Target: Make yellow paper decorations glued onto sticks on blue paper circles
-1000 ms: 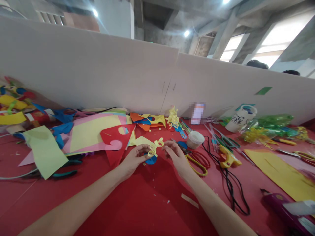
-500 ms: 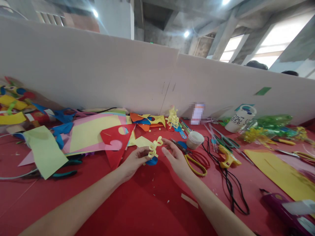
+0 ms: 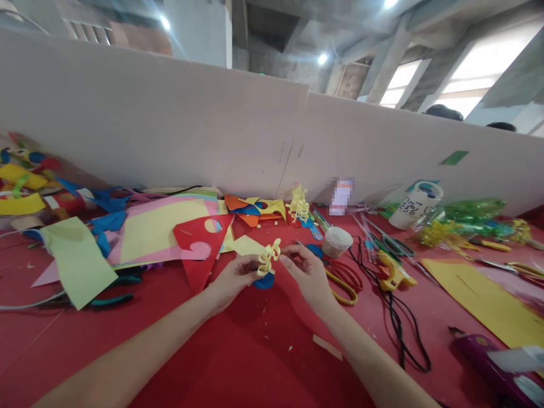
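Observation:
My left hand [image 3: 238,276] pinches a small craft piece of curled yellow paper strips [image 3: 268,259] above the middle of the table. A round blue disc [image 3: 263,281] shows under the curls; whether it is joined to them cannot be made out. On the other side, my right hand [image 3: 304,266] has its thumb and forefinger brought together at the right edge of the curls, apparently gripping them. Behind the hands stands a similar cluster of yellow paper curls [image 3: 298,205]. A pale yellow paper piece [image 3: 247,246] lies just beyond my left fingers.
Right of my hands are a white tub [image 3: 337,241], yellow-handled scissors [image 3: 346,296], a yellow glue gun [image 3: 394,273] with a black cord and a purple tool [image 3: 488,360]. Red felt [image 3: 199,249], coloured sheets [image 3: 153,232] and teal-handled pliers [image 3: 113,300] lie left. A white partition [image 3: 191,124] stands behind.
My right hand's thumb and forefinger have closed together and come up to the curls. The yellow piece has tilted slightly and shifted a little to the right and down.

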`<state>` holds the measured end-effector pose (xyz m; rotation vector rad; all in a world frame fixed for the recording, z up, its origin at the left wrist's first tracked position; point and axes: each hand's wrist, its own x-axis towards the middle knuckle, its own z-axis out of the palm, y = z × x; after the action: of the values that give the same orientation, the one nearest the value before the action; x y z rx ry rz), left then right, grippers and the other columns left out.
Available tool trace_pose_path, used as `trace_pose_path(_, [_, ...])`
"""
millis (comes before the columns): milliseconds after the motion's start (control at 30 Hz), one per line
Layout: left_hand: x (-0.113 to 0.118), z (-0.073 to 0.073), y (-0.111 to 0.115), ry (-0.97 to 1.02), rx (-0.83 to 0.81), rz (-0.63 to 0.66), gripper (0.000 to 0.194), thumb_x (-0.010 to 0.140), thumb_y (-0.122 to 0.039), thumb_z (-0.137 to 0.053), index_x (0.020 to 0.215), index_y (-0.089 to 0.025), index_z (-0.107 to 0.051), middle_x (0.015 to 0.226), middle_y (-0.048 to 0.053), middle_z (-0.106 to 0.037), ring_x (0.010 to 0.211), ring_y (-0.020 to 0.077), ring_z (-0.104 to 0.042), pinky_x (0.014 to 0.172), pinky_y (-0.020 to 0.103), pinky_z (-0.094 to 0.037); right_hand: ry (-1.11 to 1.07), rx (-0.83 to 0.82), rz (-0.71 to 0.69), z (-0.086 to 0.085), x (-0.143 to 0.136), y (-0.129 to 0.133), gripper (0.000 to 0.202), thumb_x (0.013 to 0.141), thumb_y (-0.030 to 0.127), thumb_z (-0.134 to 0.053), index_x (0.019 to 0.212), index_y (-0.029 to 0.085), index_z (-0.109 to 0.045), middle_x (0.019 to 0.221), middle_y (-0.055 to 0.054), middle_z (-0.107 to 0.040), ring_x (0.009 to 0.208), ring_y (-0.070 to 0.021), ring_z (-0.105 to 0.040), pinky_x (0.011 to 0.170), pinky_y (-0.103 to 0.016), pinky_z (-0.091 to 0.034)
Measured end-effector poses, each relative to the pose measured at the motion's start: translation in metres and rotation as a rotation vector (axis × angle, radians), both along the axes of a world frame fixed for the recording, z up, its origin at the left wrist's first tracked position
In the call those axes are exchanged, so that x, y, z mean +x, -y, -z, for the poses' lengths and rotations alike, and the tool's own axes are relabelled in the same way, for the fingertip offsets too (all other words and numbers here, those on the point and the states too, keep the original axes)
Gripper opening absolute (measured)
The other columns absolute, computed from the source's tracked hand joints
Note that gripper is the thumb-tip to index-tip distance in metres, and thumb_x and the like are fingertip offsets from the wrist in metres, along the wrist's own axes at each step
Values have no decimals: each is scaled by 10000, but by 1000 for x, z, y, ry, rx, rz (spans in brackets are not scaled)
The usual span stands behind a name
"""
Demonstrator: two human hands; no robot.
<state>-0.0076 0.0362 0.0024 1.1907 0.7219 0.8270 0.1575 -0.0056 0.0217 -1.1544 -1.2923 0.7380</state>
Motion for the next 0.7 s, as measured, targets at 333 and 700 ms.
trace_pose_path(333, [1, -9, 3, -52, 90, -45, 239, 580, -347, -753, 715, -175, -656, 762, 18, -646, 753, 168, -552, 707, 261, -407, -16, -13, -65, -3, 1, 2, 235, 754, 338, -602, 952, 211, -596, 820, -16, -555, 747, -149, -505, 661, -261, -421])
trace_pose_path(700, [0, -6, 2, -58, 76, -69, 228, 588, -324, -752, 749, -179, -682, 791, 15, -661, 746, 153, -553, 695, 243, -408, -7, -14, -61, 5, 0, -1, 274, 776, 351, -576, 1010, 211, -567, 902, -34, -555, 780, -152, -504, 648, -257, -429])
